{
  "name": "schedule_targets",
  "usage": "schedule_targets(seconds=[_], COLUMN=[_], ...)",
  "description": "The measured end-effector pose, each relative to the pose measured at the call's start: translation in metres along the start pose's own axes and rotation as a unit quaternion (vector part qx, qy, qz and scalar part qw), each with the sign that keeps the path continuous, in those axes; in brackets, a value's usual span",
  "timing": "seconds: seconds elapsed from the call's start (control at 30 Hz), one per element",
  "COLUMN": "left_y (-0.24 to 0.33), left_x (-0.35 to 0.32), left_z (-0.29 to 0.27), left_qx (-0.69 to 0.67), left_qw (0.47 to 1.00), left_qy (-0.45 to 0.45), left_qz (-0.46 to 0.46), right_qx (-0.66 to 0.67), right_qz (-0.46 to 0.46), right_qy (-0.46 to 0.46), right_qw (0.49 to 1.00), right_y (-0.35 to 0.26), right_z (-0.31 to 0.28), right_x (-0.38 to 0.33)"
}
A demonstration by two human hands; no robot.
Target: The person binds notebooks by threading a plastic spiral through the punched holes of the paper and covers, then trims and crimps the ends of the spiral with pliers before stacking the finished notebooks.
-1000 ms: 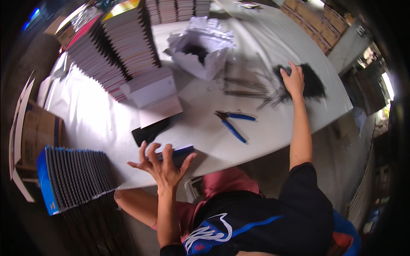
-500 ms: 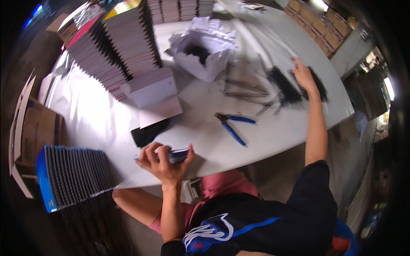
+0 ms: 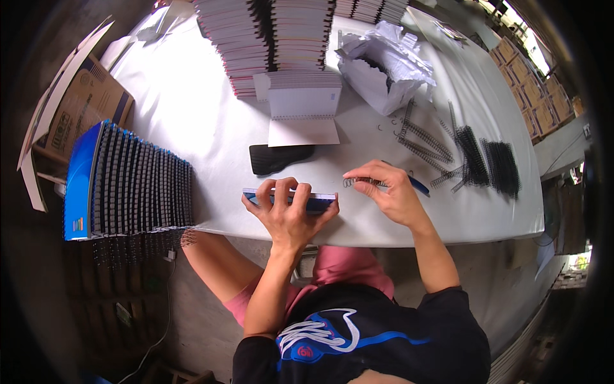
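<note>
Near the table's front edge my left hand (image 3: 288, 208) grips a small notebook (image 3: 320, 203) with a blue cover, its fingers spread over the page edges and the thumb at its right end. To the right, my right hand (image 3: 393, 192) pinches a dark spiral binding coil (image 3: 355, 183), which points left toward the notebook and does not touch it. Blue-handled cutting pliers (image 3: 419, 186) lie behind my right hand and are mostly hidden by it. Farther right are two bundles of black coils (image 3: 472, 160), with several loose coils (image 3: 425, 142) beside them.
Tall stacks of spiral notebooks (image 3: 297, 38) stand at the back, with white page blocks (image 3: 302, 102) before them. A black flat object (image 3: 278, 159) lies nearer. Crumpled white wrapping (image 3: 384, 70) sits back right. Blue-covered notebooks (image 3: 137, 182) stand at left, by a cardboard box (image 3: 89, 105).
My right hand has come from the coil bundles back toward the notebook, now with a coil in its fingers. The left hand still holds the notebook. The whole view has shifted.
</note>
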State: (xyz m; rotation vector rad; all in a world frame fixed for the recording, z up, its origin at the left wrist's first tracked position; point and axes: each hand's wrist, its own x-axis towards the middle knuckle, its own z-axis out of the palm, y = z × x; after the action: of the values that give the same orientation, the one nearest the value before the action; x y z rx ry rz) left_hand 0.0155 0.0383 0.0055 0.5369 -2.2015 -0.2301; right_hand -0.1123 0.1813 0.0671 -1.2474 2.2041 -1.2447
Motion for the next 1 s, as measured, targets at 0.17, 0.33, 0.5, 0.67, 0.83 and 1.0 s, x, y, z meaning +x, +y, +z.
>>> schedule_targets(seconds=[0.17, 0.33, 0.5, 0.67, 0.83, 1.0], left_y=[-0.005, -0.005, -0.004, -0.004, -0.003, -0.001], left_x=[-0.004, -0.003, -0.003, -0.007, -0.013, -0.012], left_z=[0.002, -0.002, -0.003, 0.002, 0.004, 0.001], left_qx=[-0.028, -0.028, -0.025, -0.006, -0.015, -0.008], left_qw=[0.999, 1.0, 1.0, 1.0, 0.999, 0.999], left_qy=[0.03, 0.005, -0.006, 0.016, 0.046, 0.037], left_qz=[-0.008, 0.0, -0.011, -0.007, -0.006, -0.02], right_qx=[-0.012, 0.002, 0.092, 0.083, 0.095, 0.048], right_qz=[-0.068, -0.103, -0.072, -0.117, -0.099, -0.111], right_qy=[0.022, 0.026, -0.001, -0.001, 0.022, -0.034], right_qw=[0.997, 0.994, 0.993, 0.99, 0.99, 0.992], right_y=[0.0, -0.003, -0.001, 0.006, 0.007, -0.002], right_z=[0.013, 0.018, 0.017, 0.017, 0.014, 0.013], right_x=[0.005, 0.006, 0.005, 0.009, 0.011, 0.007])
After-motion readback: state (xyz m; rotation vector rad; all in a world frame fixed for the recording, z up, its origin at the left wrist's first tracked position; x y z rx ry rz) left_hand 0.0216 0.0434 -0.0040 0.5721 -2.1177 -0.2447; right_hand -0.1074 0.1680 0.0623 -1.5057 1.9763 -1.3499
